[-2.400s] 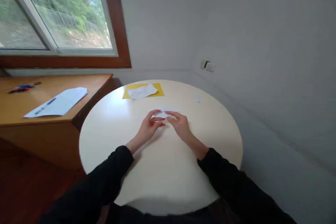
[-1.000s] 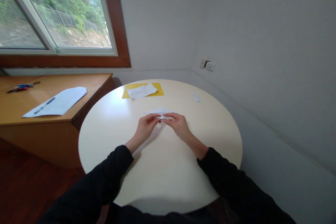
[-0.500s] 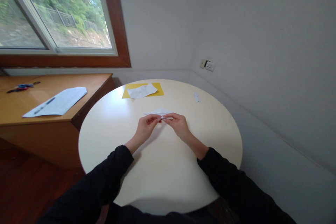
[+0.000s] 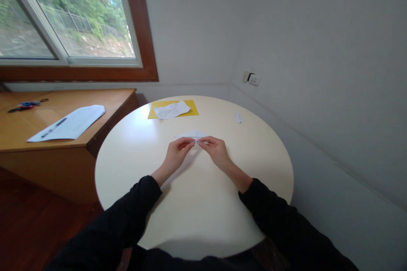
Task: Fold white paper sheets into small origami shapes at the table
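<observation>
A folded white paper (image 4: 194,134) is held between my two hands over the middle of the round table. My left hand (image 4: 179,149) pinches its near edge from the left, thumb and fingers closed. From the right, my right hand (image 4: 215,149) grips the same edge, its fingertips almost touching those of the left. Part of the paper stands out beyond the fingers in a shallow peak. The fingers hide most of its near folds.
On the round cream table (image 4: 197,203), a crumpled white sheet (image 4: 171,110) lies over a yellow sheet (image 4: 193,108). A small paper scrap (image 4: 238,117) is at the right. A wooden desk (image 4: 119,108) at left bears papers (image 4: 79,120), a pen (image 4: 54,127) and scissors (image 4: 28,105).
The fingers of my left hand have shifted very slightly at the paper's near edge. Otherwise the hands and the paper stay in place.
</observation>
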`<control>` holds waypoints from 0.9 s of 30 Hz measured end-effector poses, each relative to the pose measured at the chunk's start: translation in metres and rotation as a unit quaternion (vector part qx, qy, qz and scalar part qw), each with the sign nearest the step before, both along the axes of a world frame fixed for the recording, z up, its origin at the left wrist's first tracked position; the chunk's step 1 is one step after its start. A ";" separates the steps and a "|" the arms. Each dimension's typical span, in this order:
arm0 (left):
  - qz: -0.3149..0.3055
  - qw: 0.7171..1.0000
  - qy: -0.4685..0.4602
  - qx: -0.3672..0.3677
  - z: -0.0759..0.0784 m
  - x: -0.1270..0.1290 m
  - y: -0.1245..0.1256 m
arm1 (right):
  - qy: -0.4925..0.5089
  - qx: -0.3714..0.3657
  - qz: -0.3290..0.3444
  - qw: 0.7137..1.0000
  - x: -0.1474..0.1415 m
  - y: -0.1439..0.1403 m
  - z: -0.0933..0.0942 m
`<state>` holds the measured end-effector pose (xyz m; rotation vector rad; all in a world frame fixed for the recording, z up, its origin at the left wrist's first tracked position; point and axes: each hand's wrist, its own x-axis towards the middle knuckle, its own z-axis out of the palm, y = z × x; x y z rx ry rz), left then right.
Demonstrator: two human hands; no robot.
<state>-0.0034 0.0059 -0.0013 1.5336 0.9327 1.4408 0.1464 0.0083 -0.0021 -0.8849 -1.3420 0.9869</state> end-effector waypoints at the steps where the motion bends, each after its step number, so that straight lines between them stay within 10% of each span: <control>1: 0.001 1.000 0.000 -0.001 0.000 0.000 0.000 | -0.002 0.000 0.001 1.000 0.000 0.000 0.000; 27: 0.031 0.999 -0.029 -0.001 0.005 0.004 -0.005 | 0.007 0.002 -0.048 0.999 -0.005 -0.002 0.002</control>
